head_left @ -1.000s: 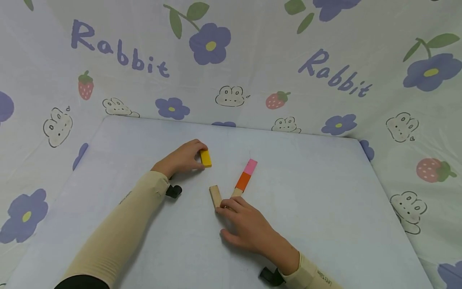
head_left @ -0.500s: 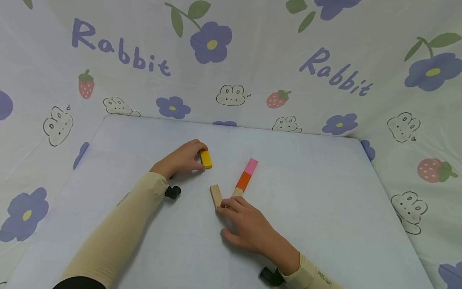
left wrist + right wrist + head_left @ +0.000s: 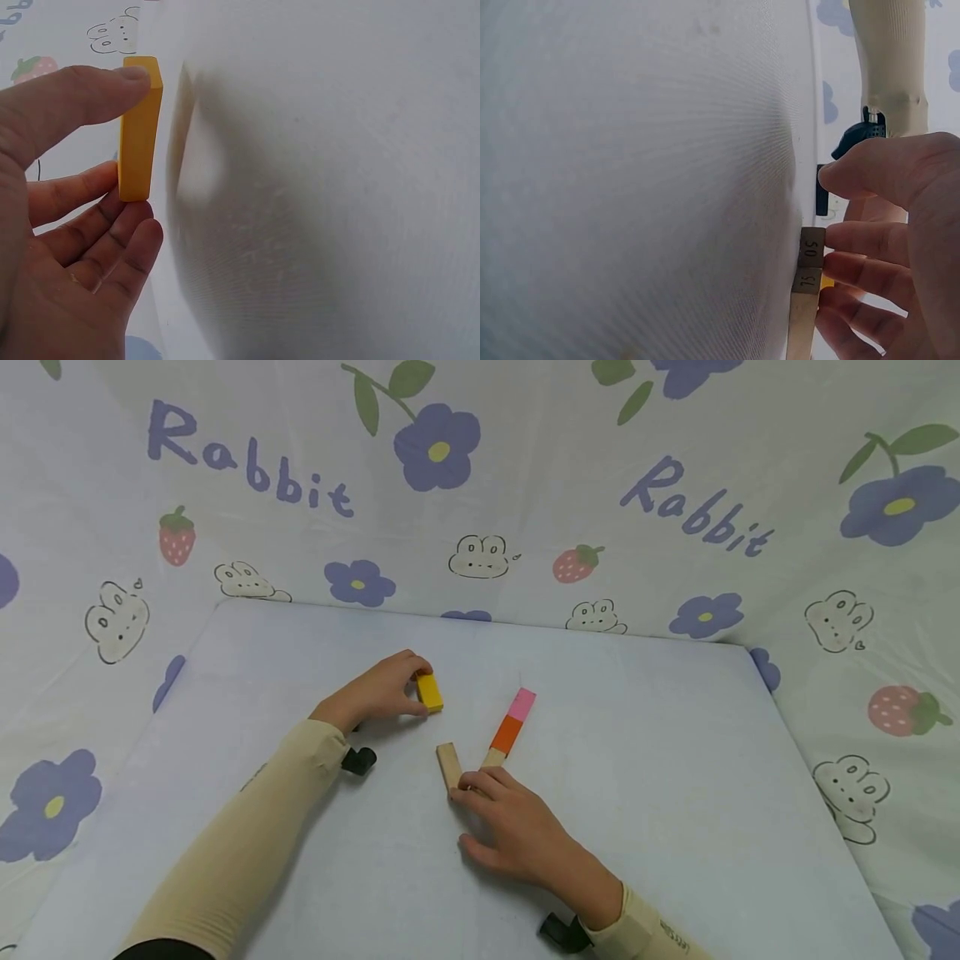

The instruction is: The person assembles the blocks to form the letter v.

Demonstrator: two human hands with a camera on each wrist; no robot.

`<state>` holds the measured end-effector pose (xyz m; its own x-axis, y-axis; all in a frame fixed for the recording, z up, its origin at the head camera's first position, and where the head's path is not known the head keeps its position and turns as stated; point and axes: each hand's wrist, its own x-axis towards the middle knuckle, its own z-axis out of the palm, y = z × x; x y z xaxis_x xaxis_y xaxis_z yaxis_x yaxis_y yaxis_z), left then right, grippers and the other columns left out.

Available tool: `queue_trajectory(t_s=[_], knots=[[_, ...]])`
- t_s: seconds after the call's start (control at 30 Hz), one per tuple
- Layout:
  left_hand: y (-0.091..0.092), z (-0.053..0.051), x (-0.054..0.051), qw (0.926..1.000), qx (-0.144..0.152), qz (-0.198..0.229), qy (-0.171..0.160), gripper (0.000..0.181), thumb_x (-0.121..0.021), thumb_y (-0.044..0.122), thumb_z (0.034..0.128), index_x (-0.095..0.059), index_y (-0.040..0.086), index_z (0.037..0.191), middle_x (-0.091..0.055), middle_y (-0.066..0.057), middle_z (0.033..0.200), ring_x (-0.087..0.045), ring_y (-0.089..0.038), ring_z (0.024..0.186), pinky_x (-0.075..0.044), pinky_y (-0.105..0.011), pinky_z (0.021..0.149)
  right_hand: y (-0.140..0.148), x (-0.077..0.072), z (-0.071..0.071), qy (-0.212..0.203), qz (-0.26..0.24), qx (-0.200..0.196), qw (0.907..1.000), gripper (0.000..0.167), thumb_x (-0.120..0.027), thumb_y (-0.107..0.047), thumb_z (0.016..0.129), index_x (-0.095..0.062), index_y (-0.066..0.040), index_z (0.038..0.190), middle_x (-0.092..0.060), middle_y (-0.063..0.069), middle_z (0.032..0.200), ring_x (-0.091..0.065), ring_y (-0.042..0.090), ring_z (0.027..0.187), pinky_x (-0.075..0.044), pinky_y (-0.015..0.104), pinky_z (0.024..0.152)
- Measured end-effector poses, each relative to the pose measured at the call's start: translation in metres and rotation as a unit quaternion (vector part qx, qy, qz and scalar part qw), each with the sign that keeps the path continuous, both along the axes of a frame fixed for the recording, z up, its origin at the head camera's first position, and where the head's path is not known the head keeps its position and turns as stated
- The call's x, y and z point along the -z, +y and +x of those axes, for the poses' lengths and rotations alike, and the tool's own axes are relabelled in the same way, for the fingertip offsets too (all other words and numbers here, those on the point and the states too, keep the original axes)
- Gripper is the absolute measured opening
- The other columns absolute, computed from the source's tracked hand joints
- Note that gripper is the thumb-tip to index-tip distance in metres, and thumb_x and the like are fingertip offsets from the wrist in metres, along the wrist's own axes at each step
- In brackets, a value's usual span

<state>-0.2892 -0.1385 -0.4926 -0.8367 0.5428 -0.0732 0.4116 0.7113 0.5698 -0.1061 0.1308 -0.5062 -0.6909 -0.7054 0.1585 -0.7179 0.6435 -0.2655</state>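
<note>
In the head view my left hand (image 3: 378, 687) grips a yellow wooden block (image 3: 430, 692) between thumb and fingers. Seen from the left wrist, thumb and fingertips hold the yellow block (image 3: 138, 150) at its two ends. My right hand (image 3: 521, 827) rests its fingertips on the near ends of plain wooden blocks, hiding part of them. One plain block (image 3: 448, 766) points away to the left. Another plain block (image 3: 493, 759) leads into an orange block (image 3: 506, 736) and a pink block (image 3: 522, 705) in a slanting line. Dark printed marks show on block ends (image 3: 811, 247) in the right wrist view.
All the blocks are on a white tabletop (image 3: 660, 777). A patterned cloth (image 3: 525, 485) with rabbits, flowers and strawberries hangs behind and beside it. Black wrist devices (image 3: 360, 761) sit under both forearms.
The yellow block has shifted very slightly right and nearer in my left fingers. My right hand and the other blocks stay where they were.
</note>
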Motion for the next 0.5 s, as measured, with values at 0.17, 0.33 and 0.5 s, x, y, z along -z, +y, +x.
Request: queue_trajectory(t_s=[0.17, 0.33, 0.5], knots=[[0.0001, 0.0026, -0.0008, 0.9999, -0.006, 0.01, -0.008, 0.066, -0.091, 0.02, 0.0898, -0.06, -0.002, 0.144, -0.06, -0.016, 0.138, -0.058, -0.031, 0.125, -0.047, -0.044, 0.113, 0.0001, -0.0009, -0.0003, 0.004, -0.002, -0.003, 1.0, 0.05, -0.081, -0.03, 0.094, -0.072, -0.013, 0.14, -0.062, 0.002, 0.14, -0.052, 0.021, 0.132, -0.052, 0.037, 0.107], [-0.0003, 0.0058, -0.0021, 0.9998, -0.008, 0.015, -0.012, 0.067, -0.091, 0.02, 0.0895, -0.06, -0.001, 0.145, -0.06, -0.015, 0.138, -0.057, -0.031, 0.126, -0.047, -0.045, 0.113, 0.0003, -0.001, -0.0004, 0.006, -0.006, -0.004, 1.0, 0.049, -0.081, -0.028, 0.094, -0.072, -0.012, 0.139, -0.062, 0.003, 0.139, -0.052, 0.021, 0.133, -0.052, 0.037, 0.107], [-0.0015, 0.0079, -0.0011, 0.9998, -0.011, 0.012, -0.013, 0.067, -0.09, 0.019, 0.0899, -0.059, -0.002, 0.145, -0.059, -0.016, 0.138, -0.057, -0.031, 0.127, -0.046, -0.045, 0.114, 0.0001, -0.0006, -0.0003, 0.003, -0.004, -0.003, 1.0, 0.049, -0.081, -0.029, 0.094, -0.072, -0.013, 0.14, -0.062, 0.002, 0.14, -0.052, 0.021, 0.132, -0.052, 0.037, 0.107]])
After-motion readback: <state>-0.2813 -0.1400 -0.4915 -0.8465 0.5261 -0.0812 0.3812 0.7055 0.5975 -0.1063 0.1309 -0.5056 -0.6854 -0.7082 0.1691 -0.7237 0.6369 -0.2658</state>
